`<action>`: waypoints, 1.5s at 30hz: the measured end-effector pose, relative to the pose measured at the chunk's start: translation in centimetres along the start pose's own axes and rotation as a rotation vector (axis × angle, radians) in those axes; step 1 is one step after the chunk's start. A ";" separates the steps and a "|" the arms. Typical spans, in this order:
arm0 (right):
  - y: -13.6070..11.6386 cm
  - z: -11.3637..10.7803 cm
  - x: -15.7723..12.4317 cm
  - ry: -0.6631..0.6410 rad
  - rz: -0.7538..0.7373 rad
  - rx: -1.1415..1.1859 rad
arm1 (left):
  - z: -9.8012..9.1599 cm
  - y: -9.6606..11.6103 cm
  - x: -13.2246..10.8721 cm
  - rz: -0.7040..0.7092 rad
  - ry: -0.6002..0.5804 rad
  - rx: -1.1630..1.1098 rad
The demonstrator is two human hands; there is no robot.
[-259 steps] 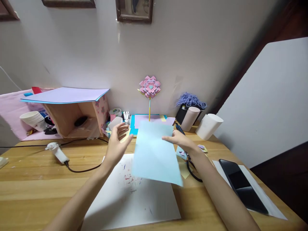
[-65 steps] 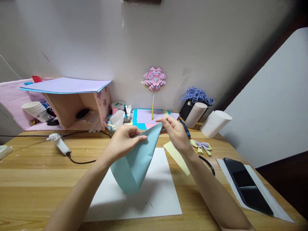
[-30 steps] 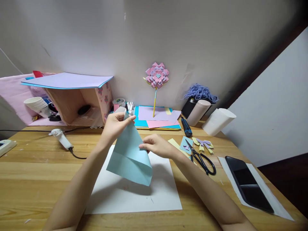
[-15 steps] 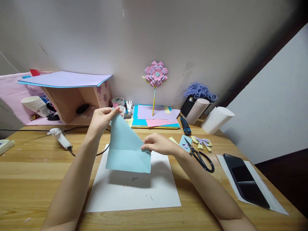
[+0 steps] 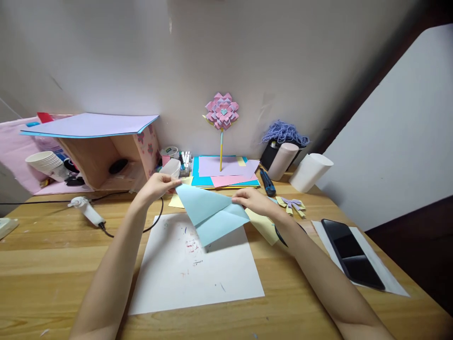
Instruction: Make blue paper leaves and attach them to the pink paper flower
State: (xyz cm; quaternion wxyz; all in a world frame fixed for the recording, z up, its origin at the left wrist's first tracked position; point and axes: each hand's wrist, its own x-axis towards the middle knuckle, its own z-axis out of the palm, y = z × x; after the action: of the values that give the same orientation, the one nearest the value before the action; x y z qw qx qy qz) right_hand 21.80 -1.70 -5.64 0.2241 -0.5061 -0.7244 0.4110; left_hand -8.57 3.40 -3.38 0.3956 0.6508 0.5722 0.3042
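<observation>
A folded sheet of light blue paper point(image 5: 212, 210) is stretched between my two hands, tilted above the desk. My left hand point(image 5: 159, 185) pinches its upper left corner. My right hand point(image 5: 253, 200) grips the right part of its upper edge between thumb and fingers. A crease runs across the sheet. Beneath it lies white paper point(image 5: 159, 278) with red and dark marks. By my right forearm are a pale yellow paper piece point(image 5: 264, 226) and black scissors point(image 5: 280, 234), mostly hidden by the arm.
At the back, a pink paper flower point(image 5: 222, 112) rises from stacked coloured paper point(image 5: 205, 178). A glue gun point(image 5: 87, 212) and its cord lie left, before an open box point(image 5: 95, 160). To the right are a utility knife point(image 5: 267, 183), a paper bow point(image 5: 292, 206) and a phone point(image 5: 352, 255).
The light blue paper has turned, its upper left corner lowered and its lower edge now slanted. My left hand has come down; my right has moved right and slightly up. The view shifted slightly.
</observation>
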 end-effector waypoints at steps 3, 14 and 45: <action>2.0 -0.8 -1.2 0.132 0.069 -0.111 | 1.7 -0.4 0.2 -0.019 -0.216 0.137; 4.4 -1.8 -5.4 0.262 -0.041 -0.150 | 12.6 1.2 -2.7 0.390 -0.463 0.483; 5.9 1.3 -8.0 0.092 0.095 0.812 | 12.6 0.7 -2.1 0.125 0.119 -0.123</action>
State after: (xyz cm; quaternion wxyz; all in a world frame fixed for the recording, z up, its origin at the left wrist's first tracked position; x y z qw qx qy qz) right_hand 27.13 -8.62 -10.49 0.4184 -0.4271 -0.4683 0.6505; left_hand 2.17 -0.76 -8.97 0.3804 0.6405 0.5334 0.4007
